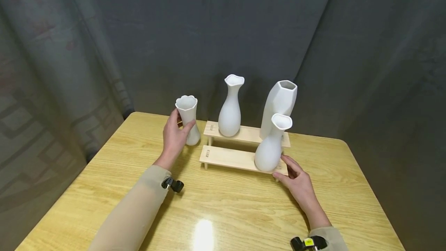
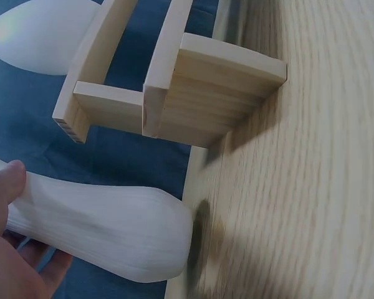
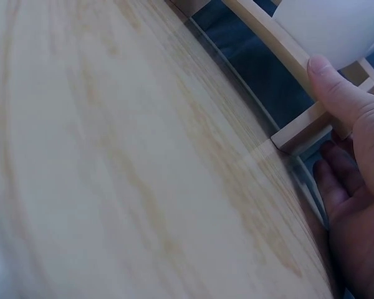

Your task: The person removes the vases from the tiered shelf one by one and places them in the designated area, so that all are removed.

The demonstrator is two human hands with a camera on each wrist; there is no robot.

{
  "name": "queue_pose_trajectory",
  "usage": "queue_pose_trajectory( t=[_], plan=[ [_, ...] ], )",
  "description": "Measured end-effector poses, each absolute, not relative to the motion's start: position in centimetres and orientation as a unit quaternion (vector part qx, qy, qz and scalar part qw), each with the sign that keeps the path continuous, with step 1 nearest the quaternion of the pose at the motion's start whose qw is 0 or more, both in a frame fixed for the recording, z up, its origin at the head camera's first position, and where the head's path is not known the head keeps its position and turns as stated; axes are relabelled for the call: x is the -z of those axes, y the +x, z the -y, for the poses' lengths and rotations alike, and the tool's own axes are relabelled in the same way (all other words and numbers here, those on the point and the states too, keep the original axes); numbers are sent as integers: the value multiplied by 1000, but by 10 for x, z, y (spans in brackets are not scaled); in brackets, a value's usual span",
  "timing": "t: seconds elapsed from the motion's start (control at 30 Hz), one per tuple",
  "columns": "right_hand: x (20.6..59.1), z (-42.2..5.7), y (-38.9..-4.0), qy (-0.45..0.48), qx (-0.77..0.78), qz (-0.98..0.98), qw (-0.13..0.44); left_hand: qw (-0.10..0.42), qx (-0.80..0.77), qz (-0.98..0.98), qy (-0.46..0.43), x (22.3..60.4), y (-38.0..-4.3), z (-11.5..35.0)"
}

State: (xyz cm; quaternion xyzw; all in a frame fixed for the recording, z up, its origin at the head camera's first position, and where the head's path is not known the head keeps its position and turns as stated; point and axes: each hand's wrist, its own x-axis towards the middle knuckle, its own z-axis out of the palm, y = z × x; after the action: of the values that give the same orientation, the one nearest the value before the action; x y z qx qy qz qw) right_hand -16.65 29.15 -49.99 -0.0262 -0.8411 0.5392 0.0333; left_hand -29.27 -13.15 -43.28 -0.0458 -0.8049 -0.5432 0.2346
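My left hand [image 1: 174, 134] grips a white vase [image 1: 189, 117] with a scalloped rim, thumb on the near side and fingers round the far side. In the left wrist view the base of this vase [image 2: 131, 230] is right at the table top, beside its shadow. A two-step wooden stand [image 1: 230, 158] is just to its right. My right hand [image 1: 299, 183] holds the right end of the lower step, thumb at its front edge; the right wrist view shows the thumb [image 3: 336, 90] against the wood, other fingers partly hidden behind the end.
On the upper step stand a slender-necked white vase [image 1: 230, 113] at left and a tall faceted vase [image 1: 278, 104] at right. A round-bellied vase [image 1: 268, 152] stands on the lower step's right end, close to my right hand. Grey curtain [image 1: 223, 30] hangs behind the table [image 1: 223, 200].
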Motion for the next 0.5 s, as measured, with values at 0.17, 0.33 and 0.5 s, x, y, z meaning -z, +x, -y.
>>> queue_pose_trajectory(
  t=[0.17, 0.33, 0.5],
  plan=[
    [500, -292, -166, -25, -542, 840, 33, 231, 544, 805, -47, 436, -298, 130],
    [501, -292, -167, -24, -545, 838, 29, 222, 540, 811, -41, 440, -301, 130],
    [502, -293, -168, -26, -545, 838, 28, 231, 531, 814, -46, 444, -303, 129]
  ],
)
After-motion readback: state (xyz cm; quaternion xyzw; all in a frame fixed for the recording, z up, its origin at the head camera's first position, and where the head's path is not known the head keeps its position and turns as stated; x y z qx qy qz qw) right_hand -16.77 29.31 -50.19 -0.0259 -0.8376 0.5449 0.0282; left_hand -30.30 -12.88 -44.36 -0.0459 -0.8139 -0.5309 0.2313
